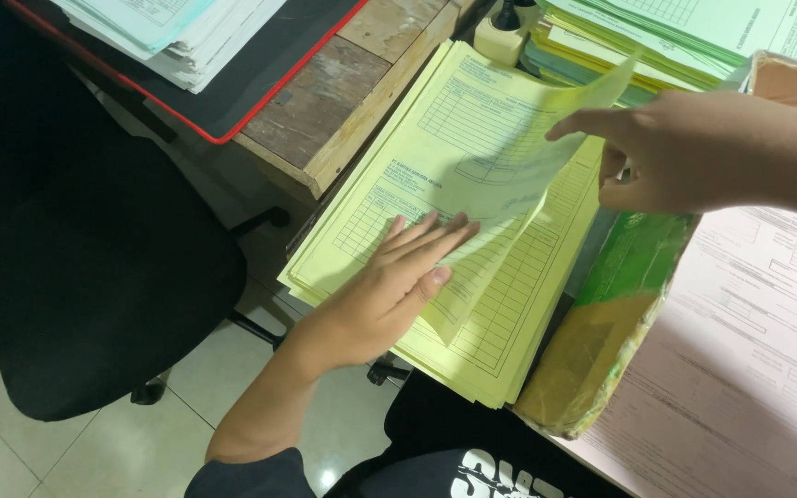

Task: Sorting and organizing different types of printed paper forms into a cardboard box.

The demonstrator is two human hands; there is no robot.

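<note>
The left hand [389,290] lies flat, fingers together, its grip unclenched, pressing down the stack of yellow forms [500,314] on the person's lap against the wooden table [343,101]. Farther up, the right hand [684,152] pinches the lifted top yellow sheet [500,129], curling it upward. Beyond lie green forms [694,37].

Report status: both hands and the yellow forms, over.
Left hand flat on yellow form stack. Right hand lifts top yellow sheet by its edge. Green-wrapped bundle alongside stack, not blocking.
</note>
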